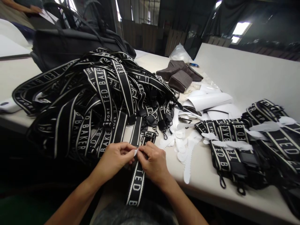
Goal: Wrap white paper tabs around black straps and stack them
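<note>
My left hand [117, 155] is closed in a pinch on a small white paper piece [135, 152] at the table's front edge. Against it, my right hand [154, 158] has its fingers curled round a black webbing strap [136, 184] with white lettering and edge stripes. The strap's lower end hangs down toward my lap. My fingers partly cover the spot where paper and strap meet. Just beyond my hands lies a strap end [149, 135] with a metal clip. A large tangled heap of straps [100, 84] rises beyond my left hand.
Loose white paper strips [188, 153] lie right of my hands. Further right are bundled straps [228, 150] wrapped with paper pieces. Behind stand a black bag [79, 43], brown pouches [180, 75], white sheets [208, 99] and a plastic bag [180, 53]. Another person's hand [35, 8] shows at upper left.
</note>
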The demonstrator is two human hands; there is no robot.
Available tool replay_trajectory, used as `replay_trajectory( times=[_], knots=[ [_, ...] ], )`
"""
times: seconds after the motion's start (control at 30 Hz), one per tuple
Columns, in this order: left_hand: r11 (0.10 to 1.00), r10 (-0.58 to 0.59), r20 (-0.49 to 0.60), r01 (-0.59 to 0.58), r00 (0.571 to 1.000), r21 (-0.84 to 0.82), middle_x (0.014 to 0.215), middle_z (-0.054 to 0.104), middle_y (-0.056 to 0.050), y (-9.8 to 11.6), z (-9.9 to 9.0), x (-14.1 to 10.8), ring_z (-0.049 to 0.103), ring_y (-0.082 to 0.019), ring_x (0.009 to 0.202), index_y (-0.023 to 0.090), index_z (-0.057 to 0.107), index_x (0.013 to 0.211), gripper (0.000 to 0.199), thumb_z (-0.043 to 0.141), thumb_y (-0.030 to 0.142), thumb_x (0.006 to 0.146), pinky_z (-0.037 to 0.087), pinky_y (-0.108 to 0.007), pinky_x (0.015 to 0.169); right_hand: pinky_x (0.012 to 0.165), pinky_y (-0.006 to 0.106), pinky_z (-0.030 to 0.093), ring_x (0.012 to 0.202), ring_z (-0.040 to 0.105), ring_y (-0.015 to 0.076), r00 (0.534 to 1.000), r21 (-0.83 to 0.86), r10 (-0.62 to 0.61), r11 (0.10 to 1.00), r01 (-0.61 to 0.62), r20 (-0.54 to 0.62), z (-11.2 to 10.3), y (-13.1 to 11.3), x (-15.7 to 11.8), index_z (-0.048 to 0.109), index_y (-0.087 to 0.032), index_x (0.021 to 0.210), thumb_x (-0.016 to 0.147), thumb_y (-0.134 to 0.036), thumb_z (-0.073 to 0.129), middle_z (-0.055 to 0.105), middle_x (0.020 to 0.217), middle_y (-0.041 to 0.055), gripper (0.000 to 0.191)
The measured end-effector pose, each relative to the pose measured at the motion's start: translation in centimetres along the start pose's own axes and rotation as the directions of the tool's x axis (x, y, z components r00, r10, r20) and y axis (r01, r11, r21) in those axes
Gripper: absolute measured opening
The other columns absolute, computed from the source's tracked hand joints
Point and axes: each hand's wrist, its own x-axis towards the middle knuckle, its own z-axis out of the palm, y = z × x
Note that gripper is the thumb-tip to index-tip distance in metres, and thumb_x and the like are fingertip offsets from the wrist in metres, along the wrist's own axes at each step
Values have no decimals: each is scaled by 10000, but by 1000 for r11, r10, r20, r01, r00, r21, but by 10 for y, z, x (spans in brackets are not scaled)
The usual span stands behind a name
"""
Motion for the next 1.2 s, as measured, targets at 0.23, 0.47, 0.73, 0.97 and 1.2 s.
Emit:
replay_trajectory(
  times=[0.23, 0.47, 0.73, 0.97, 1.2],
  knots=[
    [996, 6, -182, -21, 983, -81, 665, 703, -36, -10, 15, -11, 662, -161, 575, 142, 706, 801, 277, 723, 410, 732, 561, -238, 573, 701, 242, 457, 815, 588, 146, 987, 125, 59, 991, -40, -149, -7, -8, -13, 666, -183, 1013, 901, -193, 618, 597, 949, 49, 122],
    [992, 124, -241, -123, 963, 20, 796, 741, -40, -16, 29, -26, 713, -197, 696, 179, 724, 859, 257, 694, 422, 777, 590, -248, 650, 610, 259, 362, 641, 540, 127, 973, 96, 213, 974, -204, -92, -12, -24, -27, 655, -201, 754, 921, -342, 635, 578, 702, -5, 220],
    [995, 58, -181, -72, 982, -74, 671, 695, -32, -12, 24, -28, 659, -154, 576, 152, 701, 809, 267, 704, 415, 765, 556, -213, 557, 597, 263, 312, 627, 519, 128, 964, 95, 234, 970, -223, -124, -7, -22, -24, 554, -182, 678, 938, -263, 549, 567, 677, 1, 273],
    [973, -84, -47, 72, 995, -219, 561, 623, -23, -8, 10, -21, 566, -111, 484, 115, 691, 755, 265, 727, 373, 704, 454, -173, 458, 627, 271, 309, 633, 527, 127, 971, -13, 227, 973, -228, -81, -24, -11, -30, 564, -182, 695, 931, -231, 564, 574, 686, -3, 240],
    [880, -133, -53, 93, 990, -465, 606, 605, -14, -14, 21, -16, 510, -76, 505, 111, 689, 712, 252, 794, 331, 649, 406, -139, 446, 624, 268, 322, 611, 500, 118, 951, -13, 291, 956, -294, -104, -18, -10, -27, 545, -176, 659, 913, -260, 609, 557, 669, -13, 276]
  ],
)
